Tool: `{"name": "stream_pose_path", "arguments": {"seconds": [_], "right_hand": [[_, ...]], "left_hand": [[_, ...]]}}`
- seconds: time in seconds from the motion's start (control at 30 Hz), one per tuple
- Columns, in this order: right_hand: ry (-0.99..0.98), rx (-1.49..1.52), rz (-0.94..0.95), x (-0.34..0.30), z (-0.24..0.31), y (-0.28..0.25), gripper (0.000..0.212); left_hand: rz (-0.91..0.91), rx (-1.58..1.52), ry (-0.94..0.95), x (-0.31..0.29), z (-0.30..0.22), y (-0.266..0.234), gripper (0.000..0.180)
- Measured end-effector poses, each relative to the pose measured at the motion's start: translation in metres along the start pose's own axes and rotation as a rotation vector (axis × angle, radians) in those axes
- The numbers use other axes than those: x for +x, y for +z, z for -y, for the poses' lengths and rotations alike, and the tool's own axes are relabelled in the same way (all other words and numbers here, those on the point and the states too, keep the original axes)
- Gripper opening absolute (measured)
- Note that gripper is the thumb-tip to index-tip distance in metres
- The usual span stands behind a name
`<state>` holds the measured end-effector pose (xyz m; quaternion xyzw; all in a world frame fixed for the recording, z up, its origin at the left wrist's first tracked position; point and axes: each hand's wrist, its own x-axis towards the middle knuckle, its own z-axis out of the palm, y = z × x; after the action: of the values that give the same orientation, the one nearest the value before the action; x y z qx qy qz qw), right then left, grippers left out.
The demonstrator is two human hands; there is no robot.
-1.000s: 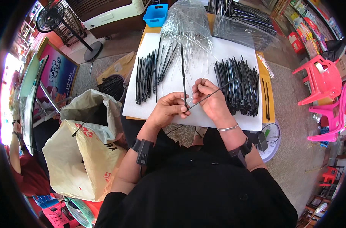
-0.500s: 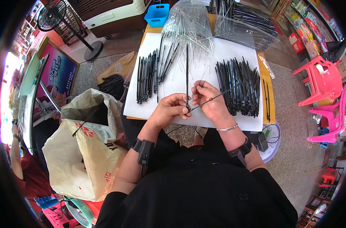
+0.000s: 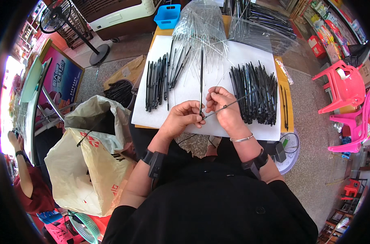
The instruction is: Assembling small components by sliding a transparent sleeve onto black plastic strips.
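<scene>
My left hand pinches the lower end of a slim black rod that stands upright, pointing away from me. From those fingertips a second thin dark rod, with a small joint along it, slants up to the right across my right palm. My right hand is close beside, its fingers curled toward the thumb; what they grip, if anything, is hidden. Bundles of similar black rods lie at both sides, one left and a larger one right.
The white sheet covers a yellow-edged table. Thin silvery wires in clear plastic lie at the back, with a blue basket behind left. A big sack stands at my left. Pink chairs are at right; another person's arm shows far left.
My hands and both rods have stayed nearly in place, with only a tiny shift. At the far left, the other person's arm has moved.
</scene>
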<state>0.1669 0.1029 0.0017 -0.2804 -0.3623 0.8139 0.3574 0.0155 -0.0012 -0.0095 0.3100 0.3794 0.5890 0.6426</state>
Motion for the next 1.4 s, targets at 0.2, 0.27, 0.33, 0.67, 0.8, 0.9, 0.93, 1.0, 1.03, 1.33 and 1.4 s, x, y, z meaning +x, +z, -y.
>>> {"name": "stream_pose_path", "arguments": {"seconds": [0.2,0.27,0.33,0.67,0.8,0.9,0.93,1.0,1.03,1.33,1.4], "right_hand": [[0.098,-0.052,-0.029,0.003,-0.001,0.001,0.013],[0.041,-0.043,-0.08,0.002,-0.002,0.003,0.013],[-0.084,-0.116,-0.076,-0.004,0.002,0.014,0.013],[-0.177,-0.381,0.156,-0.019,0.031,0.015,0.016],[-0.086,-0.426,0.173,-0.016,0.037,0.008,0.014],[-0.032,-0.465,0.193,-0.019,0.038,0.019,0.012],[-0.057,-0.481,0.183,-0.02,0.038,0.022,0.013],[-0.083,-0.503,0.182,-0.019,0.039,0.022,0.014],[-0.063,-0.467,0.134,-0.017,0.038,0.017,0.014],[-0.076,-0.347,0.071,-0.016,0.038,0.015,0.016],[-0.097,-0.349,0.079,-0.016,0.038,0.015,0.016]], "left_hand": [[-0.025,0.059,0.02,0.0,-0.001,0.003,0.023],[-0.061,0.045,0.03,0.0,-0.002,0.007,0.02],[-0.1,0.032,0.044,0.0,-0.002,0.008,0.017],[-0.32,0.022,0.072,0.003,-0.003,0.016,0.009],[-0.144,0.166,0.006,-0.001,-0.019,0.026,0.011],[-0.172,0.243,-0.031,-0.001,-0.025,0.022,0.01],[-0.177,0.241,-0.021,-0.001,-0.026,0.021,0.01],[-0.278,0.203,0.035,-0.003,-0.025,0.02,0.007],[-0.281,0.199,0.045,-0.003,-0.024,0.02,0.007],[-0.315,0.322,0.129,0.005,-0.003,0.023,0.009],[-0.33,0.328,0.129,0.004,-0.004,0.023,0.009]]}}
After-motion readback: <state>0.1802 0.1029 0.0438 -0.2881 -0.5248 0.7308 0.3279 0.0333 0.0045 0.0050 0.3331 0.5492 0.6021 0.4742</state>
